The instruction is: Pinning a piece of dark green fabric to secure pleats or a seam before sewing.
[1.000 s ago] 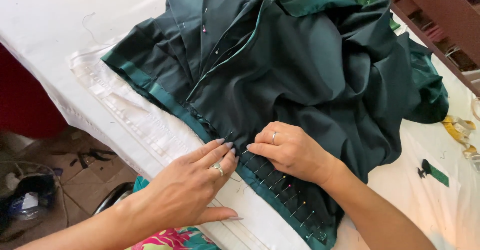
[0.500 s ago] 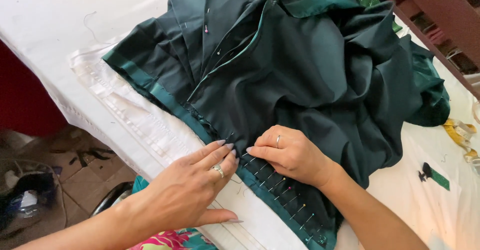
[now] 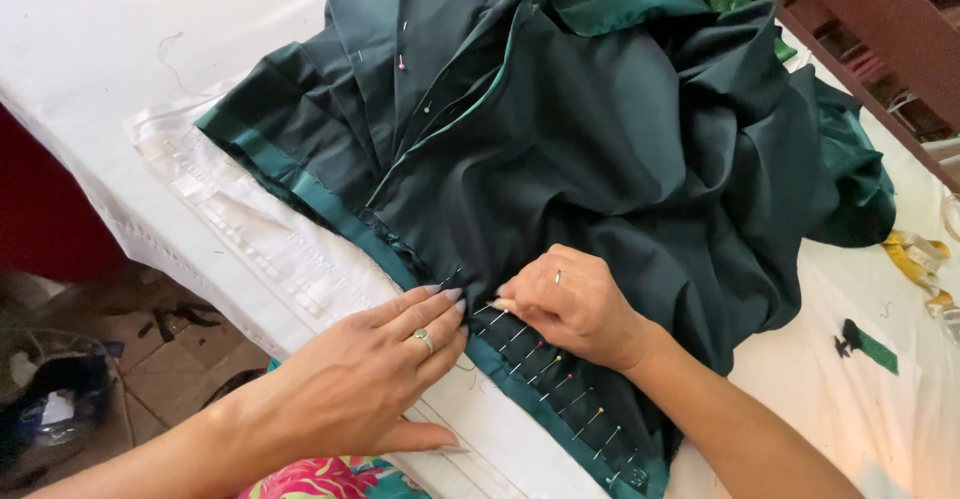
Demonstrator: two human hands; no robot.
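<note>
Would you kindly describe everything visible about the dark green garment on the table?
The dark green garment lies bunched in folds on the white-covered table. It looks like smooth, faintly shiny woven cloth, with a brighter green band along its near edge. A row of ball-headed pins crosses that edge, and a few more sit near the upper folds. The left hand presses its fingertips flat at the hem; the right hand rests on the cloth, pinching by the pins.

A sewing workroom: pinned green garment (image 3: pixel 600 159), measuring tape (image 3: pixel 915 259), cloth-covered table (image 3: pixel 80 39).
</note>
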